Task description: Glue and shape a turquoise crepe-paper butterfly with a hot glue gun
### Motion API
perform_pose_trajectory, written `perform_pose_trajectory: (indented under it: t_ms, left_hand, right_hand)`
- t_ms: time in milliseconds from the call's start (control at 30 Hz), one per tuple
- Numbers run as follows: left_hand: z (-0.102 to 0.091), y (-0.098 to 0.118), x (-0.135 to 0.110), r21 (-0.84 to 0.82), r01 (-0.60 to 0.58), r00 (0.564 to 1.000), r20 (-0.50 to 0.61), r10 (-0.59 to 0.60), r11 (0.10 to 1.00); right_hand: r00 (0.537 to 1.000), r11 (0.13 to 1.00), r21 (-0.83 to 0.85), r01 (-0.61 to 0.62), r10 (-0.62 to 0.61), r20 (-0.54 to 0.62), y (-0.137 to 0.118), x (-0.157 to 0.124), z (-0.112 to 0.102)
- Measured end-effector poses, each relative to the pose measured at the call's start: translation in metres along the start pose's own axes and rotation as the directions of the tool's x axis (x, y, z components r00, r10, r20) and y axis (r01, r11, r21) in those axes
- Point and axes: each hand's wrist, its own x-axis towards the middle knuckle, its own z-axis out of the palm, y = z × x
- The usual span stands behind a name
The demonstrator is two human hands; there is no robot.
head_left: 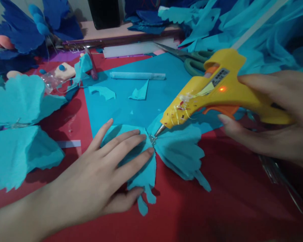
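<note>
A turquoise crepe-paper butterfly [179, 151] lies before me, its wings gathered at a shiny silvery middle. My left hand [116, 168] rests flat on its left wing with the fingers spread. In my right hand [275, 111] is a yellow hot glue gun [202, 90], gripped by the handle, with an orange trigger and a lit orange light. Its metal nozzle points down-left at the butterfly's middle and is at or very near it. From the gun's back end sticks a long whitish glue stick [260, 23]. Strings of dried glue cling to the barrel.
Another turquoise paper butterfly [17, 134] lies at the left. Green-handled scissors [192, 60] and a pale blue paper roll [137, 75] lie on a blue sheet [103, 111] over the red surface [217, 208]. Dark blue paper butterflies [22, 30] and crumpled turquoise paper [272, 33] stand behind.
</note>
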Motion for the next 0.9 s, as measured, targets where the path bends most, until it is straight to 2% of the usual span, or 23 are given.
perform_pose_trajectory:
  t_ms: [433, 667, 800, 900]
  left_hand:
    - [0.0005, -0.0002, -0.0004, -0.001, -0.002, 1.000, -0.008, 0.002, 1.000]
    - [0.0010, -0.0004, 0.0004, -0.001, -0.002, 1.000, -0.023, 0.002, 1.000]
    - [0.0010, -0.0003, 0.0004, 0.009, -0.003, 1.000, -0.024, 0.004, 1.000]
    - [0.0015, -0.0004, 0.0005, 0.011, -0.002, 1.000, -0.018, 0.002, 1.000]
  right_hand:
    - [0.999, 0.999, -0.007, 0.044, -0.044, 0.007, 0.0017, -0.0015, 0.0022]
    - [1.000, 1.000, -0.005, 0.010, -0.010, -0.017, 0.0024, -0.0015, 0.0021]
    - [0.999, 0.999, -0.003, -0.032, 0.032, 0.028, 0.0017, -0.0007, 0.0013]
    - [1.000, 1.000, 0.005, -0.013, 0.013, 0.005, 0.0031, -0.0018, 0.0024]
